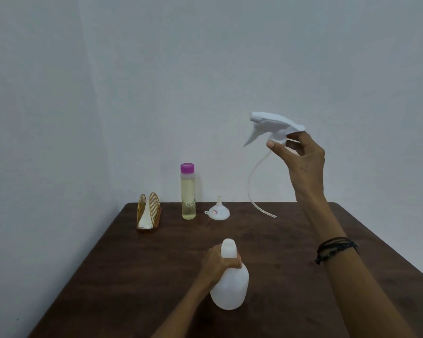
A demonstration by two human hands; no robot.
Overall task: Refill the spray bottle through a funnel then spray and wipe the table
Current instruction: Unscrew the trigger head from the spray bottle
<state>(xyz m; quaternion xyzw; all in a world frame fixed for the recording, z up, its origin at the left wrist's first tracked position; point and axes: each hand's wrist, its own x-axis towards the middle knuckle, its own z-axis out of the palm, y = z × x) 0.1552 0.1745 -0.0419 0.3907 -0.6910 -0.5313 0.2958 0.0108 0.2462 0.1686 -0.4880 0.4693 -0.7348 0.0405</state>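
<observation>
At the far left of the bench (122, 276) stands a napkin holder (149, 212), then the refill bottle (188, 191) and funnel (218, 212). The left hand (220, 263) wraps the open spray bottle (230, 286) at its neck. The right hand (303, 162) pinches the trigger head (271, 126) aloft, tube dangling. Best lay the head down clear of the bottle, then seat the funnel squarely.
</observation>
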